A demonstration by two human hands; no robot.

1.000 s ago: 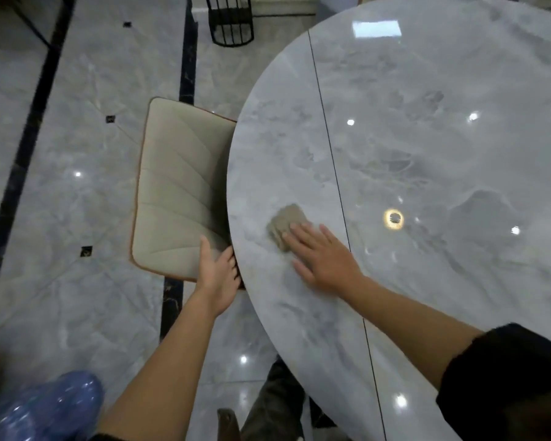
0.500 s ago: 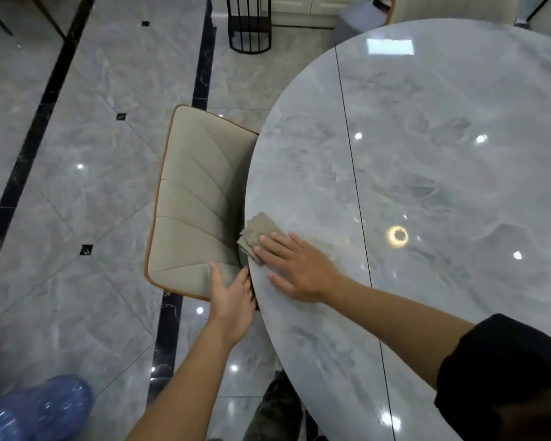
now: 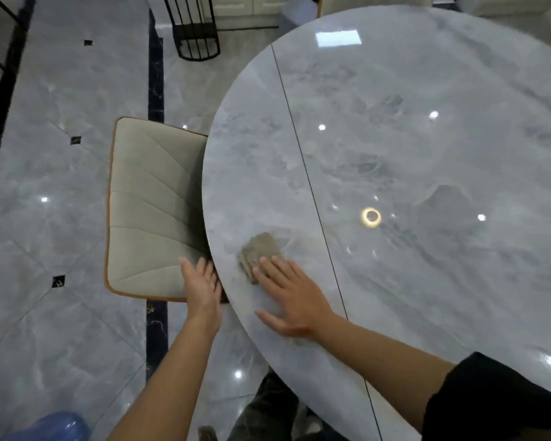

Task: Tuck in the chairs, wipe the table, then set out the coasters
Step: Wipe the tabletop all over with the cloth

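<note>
The big round grey table (image 3: pixel 427 154) is shiny. A soft beige chair (image 3: pixel 150 211) sits partly under its edge. The right hand (image 3: pixel 295 300) lies flat with fingers spread, pressing the small brown cloth (image 3: pixel 258 251) on the table. The left hand (image 3: pixel 202 286) rests flat on the chair seat.

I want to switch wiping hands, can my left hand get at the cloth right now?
Probably yes. The left hand sits beside the table edge, and the cloth lies just inside it with nothing between; only fingers of the right hand cover its near part.
</note>
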